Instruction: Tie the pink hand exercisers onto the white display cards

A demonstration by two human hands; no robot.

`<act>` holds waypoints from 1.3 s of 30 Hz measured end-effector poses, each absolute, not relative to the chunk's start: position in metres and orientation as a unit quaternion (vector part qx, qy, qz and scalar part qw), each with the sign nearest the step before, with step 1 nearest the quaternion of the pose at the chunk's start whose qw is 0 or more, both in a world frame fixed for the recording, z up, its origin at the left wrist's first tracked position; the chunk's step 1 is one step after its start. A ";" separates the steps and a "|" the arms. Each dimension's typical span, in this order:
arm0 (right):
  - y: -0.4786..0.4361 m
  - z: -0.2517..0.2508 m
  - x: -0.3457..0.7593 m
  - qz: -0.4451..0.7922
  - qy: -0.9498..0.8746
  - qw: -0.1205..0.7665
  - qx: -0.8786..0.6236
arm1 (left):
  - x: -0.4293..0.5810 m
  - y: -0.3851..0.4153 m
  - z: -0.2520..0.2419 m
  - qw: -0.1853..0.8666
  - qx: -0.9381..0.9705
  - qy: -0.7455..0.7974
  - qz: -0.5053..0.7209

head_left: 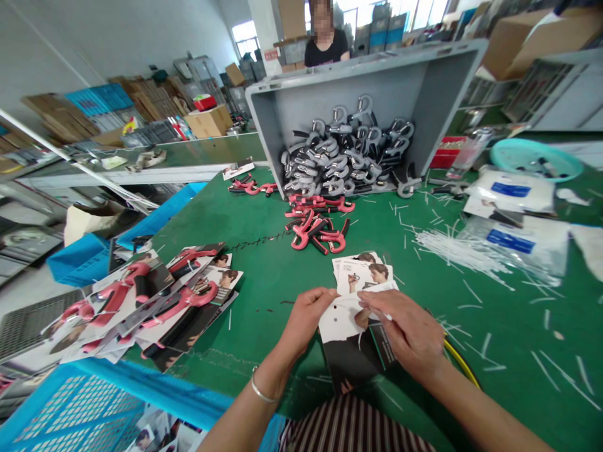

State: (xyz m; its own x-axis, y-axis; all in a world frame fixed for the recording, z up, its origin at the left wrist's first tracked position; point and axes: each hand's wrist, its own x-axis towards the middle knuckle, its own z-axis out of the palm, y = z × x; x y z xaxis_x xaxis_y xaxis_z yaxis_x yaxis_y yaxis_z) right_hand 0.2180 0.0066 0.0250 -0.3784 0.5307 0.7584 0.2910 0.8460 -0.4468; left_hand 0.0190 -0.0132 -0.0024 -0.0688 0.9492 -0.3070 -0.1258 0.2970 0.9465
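Front card in hand is bare, with tools carded at left and plenty loose

The left hand (306, 317) pinches thumb against forefinger at the top edge of the front card (346, 358). The right hand (409, 326) is closed too, thumb and fingertips pinching the same edge; whether a thin white tie is also caught there, I cannot tell. The card lies at the near middle, its left-hand holes showing and no tool on it, so this piece looks barely begun. Just beyond it sit more cards (377, 275), also without tools.

To the left, a heap of carded pink tools (186, 304) appears to be the done part. Still loose are the pink tools (301, 237) farther up the middle and, behind them, many grey tools (336, 160) in the tipped grey bin (447, 94). White ties (455, 248) lie strewn at right, apparently unused, so much seems left.
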 end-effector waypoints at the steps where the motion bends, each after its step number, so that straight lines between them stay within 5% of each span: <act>1: 0.006 0.024 0.217 0.116 -0.826 0.497 -0.240 | 0.019 -0.013 -0.002 0.574 0.368 0.563 0.467; 15: -0.028 0.001 0.243 0.137 -0.914 0.359 -0.133 | 0.013 -0.014 -0.002 0.548 0.371 0.577 0.478; 22: -0.019 0.018 0.259 0.079 -0.835 0.463 -0.286 | 0.018 -0.014 -0.004 0.551 0.366 0.577 0.479; 39: -0.017 0.017 0.237 0.128 -0.858 0.461 -0.189 | 0.024 -0.016 -0.001 0.550 0.374 0.576 0.475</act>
State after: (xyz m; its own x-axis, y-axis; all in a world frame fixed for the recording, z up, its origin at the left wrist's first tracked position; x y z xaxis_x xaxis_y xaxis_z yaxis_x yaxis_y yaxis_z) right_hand 0.2375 -0.0167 0.0174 -0.5043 0.4416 0.7421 0.2055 0.8960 -0.3936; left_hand 0.0244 -0.0156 -0.0010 -0.1141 0.9539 -0.2777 -0.0915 0.2682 0.9590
